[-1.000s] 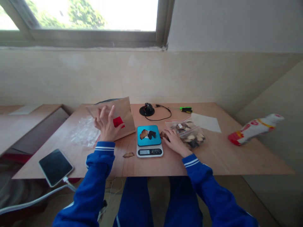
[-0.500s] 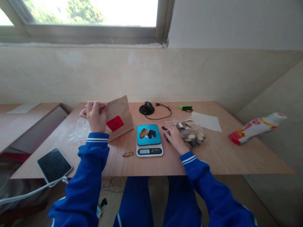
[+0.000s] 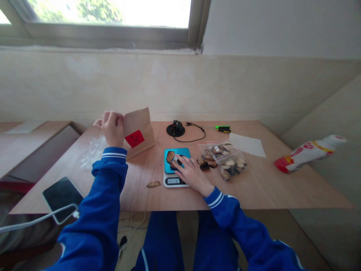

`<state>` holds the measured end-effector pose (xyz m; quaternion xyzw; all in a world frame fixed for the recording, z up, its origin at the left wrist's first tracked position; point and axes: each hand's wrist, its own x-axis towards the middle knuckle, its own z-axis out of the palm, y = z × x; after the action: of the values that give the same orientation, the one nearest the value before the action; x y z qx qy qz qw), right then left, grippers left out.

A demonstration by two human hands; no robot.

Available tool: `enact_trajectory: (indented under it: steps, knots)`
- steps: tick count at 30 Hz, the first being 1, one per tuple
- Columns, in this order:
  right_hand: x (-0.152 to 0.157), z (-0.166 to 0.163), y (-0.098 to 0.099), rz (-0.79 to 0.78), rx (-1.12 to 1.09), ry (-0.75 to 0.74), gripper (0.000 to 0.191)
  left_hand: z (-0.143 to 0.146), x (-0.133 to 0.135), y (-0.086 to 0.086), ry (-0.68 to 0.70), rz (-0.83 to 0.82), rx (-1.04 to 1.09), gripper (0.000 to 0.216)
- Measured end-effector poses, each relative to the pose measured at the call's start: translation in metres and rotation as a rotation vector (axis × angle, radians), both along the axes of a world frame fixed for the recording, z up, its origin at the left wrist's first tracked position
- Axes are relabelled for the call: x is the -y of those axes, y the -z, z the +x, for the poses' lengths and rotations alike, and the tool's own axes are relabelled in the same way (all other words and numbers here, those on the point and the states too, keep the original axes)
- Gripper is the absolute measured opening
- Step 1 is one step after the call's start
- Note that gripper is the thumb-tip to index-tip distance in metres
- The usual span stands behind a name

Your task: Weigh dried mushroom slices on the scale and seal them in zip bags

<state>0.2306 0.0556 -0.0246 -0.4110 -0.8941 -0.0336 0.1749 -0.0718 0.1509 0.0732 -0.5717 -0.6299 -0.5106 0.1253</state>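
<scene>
My left hand (image 3: pixel 113 128) is closed on the top edge of a brown paper bag (image 3: pixel 145 124) with a red label, which stands tilted on the table. Over the blue pan of a kitchen scale (image 3: pixel 167 150), my right hand (image 3: pixel 191 173) has its fingertips at a dried slice (image 3: pixel 173 165); the fingers partly hide it. A brown dried slice (image 3: pixel 170 156) lies on the pan, with dark pieces partly covered by the hand. Another loose slice (image 3: pixel 153 184) rests on the table left of the scale. Several slices, one a dark piece (image 3: pixel 204 166), lie right of it.
Clear zip bags of dried slices (image 3: pixel 232 163) lie to the right, near a white paper sheet (image 3: pixel 249 145). Behind are a black round device (image 3: pixel 175 129) with a cable and screwdrivers (image 3: pixel 223 129). A bottle (image 3: pixel 307 152) stands far right; a phone (image 3: pixel 62 197) with a cable lies left.
My right hand has moved left from beside the zip bags onto the scale pan. My left hand still holds the paper bag, with little movement.
</scene>
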Motion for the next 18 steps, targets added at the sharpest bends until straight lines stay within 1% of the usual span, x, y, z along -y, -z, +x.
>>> enact_trajectory:
  steps: [1,3,5,7,9,11,13,16,18]
  knots:
    - [0.0,0.004,-0.001,-0.008,-0.009,0.004,0.041,0.003,0.003,0.0,-0.021,0.019,0.005,0.017]
    - [0.0,0.019,-0.004,-0.02,-0.049,0.038,0.043,0.011,0.012,-0.001,-0.01,0.037,-0.02,0.012]
    - [0.0,0.038,-0.003,-0.027,-0.098,0.094,0.042,0.02,0.024,-0.002,0.0,0.06,-0.047,0.014]
    - [0.0,0.057,0.003,-0.032,-0.13,0.162,0.041,0.03,0.04,0.001,-0.014,0.091,-0.06,0.02]
    - [0.0,0.072,0.013,-0.036,-0.129,0.219,0.039,0.042,0.06,0.01,-0.041,0.126,-0.049,0.02]
    - [0.001,0.082,0.023,-0.035,-0.111,0.245,0.036,0.054,0.082,0.027,-0.033,0.144,0.0,0.018]
    - [0.001,0.087,0.032,-0.036,-0.111,0.236,0.032,0.066,0.107,0.05,0.074,0.07,0.038,0.017]
    - [-0.001,0.089,0.04,-0.063,-0.154,0.212,0.027,0.081,0.142,0.09,0.315,-0.216,0.042,0.017]
    - [-0.002,0.091,0.041,-0.09,-0.199,0.208,0.028,0.085,0.161,0.113,0.37,-0.404,0.031,0.018]
